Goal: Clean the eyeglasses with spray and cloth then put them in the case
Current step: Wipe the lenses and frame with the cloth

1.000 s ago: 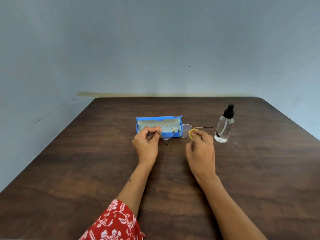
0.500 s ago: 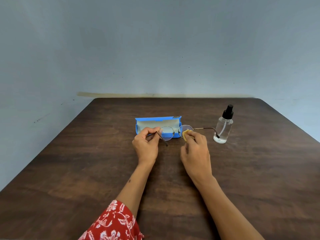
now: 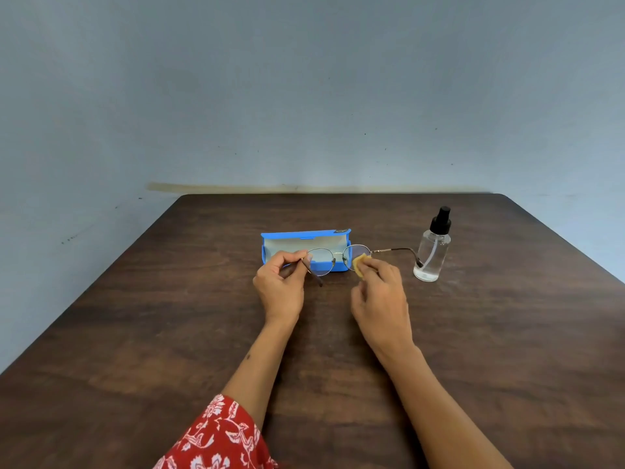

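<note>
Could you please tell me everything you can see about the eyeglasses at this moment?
The eyeglasses have a thin metal frame, round clear lenses and dark temple tips. They are held in front of the open blue case. The left hand pinches the frame by its left hinge; the right hand presses a small yellow cloth on the right lens. The right temple reaches toward the spray bottle.

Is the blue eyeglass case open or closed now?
Open. The blue eyeglass case shows its pale inner lining, with its lid standing up behind, on the brown wooden table.

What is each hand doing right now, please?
Left hand: pinches the eyeglasses at the hinge.
Right hand: holds the yellow cloth on one lens.
</note>
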A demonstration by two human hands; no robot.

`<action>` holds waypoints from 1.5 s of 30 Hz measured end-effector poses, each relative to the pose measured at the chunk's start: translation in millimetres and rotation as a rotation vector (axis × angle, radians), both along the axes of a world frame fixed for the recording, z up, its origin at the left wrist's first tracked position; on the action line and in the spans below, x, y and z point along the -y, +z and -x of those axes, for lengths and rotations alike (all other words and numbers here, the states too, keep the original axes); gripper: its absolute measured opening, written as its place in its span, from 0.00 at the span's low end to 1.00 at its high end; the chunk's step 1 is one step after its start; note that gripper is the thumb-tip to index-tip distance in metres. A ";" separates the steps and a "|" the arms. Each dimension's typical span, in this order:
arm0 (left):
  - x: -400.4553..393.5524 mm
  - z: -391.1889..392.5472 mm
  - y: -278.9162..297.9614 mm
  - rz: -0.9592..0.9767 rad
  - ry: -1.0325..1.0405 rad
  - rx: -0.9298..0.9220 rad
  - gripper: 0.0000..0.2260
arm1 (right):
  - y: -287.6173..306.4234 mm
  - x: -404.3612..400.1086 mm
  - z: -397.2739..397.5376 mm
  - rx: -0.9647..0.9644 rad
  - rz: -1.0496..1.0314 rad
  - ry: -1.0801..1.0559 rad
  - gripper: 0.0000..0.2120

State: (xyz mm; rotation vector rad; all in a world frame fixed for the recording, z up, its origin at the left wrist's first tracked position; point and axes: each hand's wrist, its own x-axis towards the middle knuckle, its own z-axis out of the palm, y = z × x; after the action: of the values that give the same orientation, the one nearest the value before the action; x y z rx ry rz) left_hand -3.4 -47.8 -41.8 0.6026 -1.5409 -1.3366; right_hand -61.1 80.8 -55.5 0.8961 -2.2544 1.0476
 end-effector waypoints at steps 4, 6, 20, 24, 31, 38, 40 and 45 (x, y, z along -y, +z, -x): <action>-3.5 -0.2 0.7 0.001 -0.009 0.020 0.05 | 2.1 -3.7 2.5 0.024 0.035 -0.070 0.17; -4.1 0.3 0.8 0.002 -0.009 0.019 0.04 | 0.7 0.9 -2.4 -0.011 0.008 -0.033 0.18; 10.0 -1.7 5.8 -0.158 -0.040 -0.020 0.04 | 4.3 -16.5 13.1 0.368 0.519 -0.165 0.11; 7.8 -2.4 8.7 -0.211 -0.166 -0.020 0.06 | 8.5 -15.9 11.5 0.490 0.635 -0.002 0.09; 7.9 -8.1 15.8 -0.298 -0.359 0.029 0.03 | 11.4 -17.9 10.1 0.415 0.614 0.078 0.06; 14.5 -18.3 25.9 -0.548 -0.700 0.092 0.05 | 16.1 -21.5 19.8 0.790 0.880 0.089 0.08; 14.3 -20.0 25.7 -0.519 -0.761 0.115 0.06 | 18.7 -21.9 21.1 0.869 0.965 0.118 0.09; 11.8 -23.1 28.4 -0.434 -0.852 0.133 0.09 | 23.8 -23.2 21.4 0.989 1.070 0.212 0.10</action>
State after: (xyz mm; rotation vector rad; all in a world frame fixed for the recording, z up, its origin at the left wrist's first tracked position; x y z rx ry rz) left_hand 19.6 -59.6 -13.4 0.2828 -1.6980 -2.3528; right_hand -82.5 104.0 -31.6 0.0967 -1.6573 2.8232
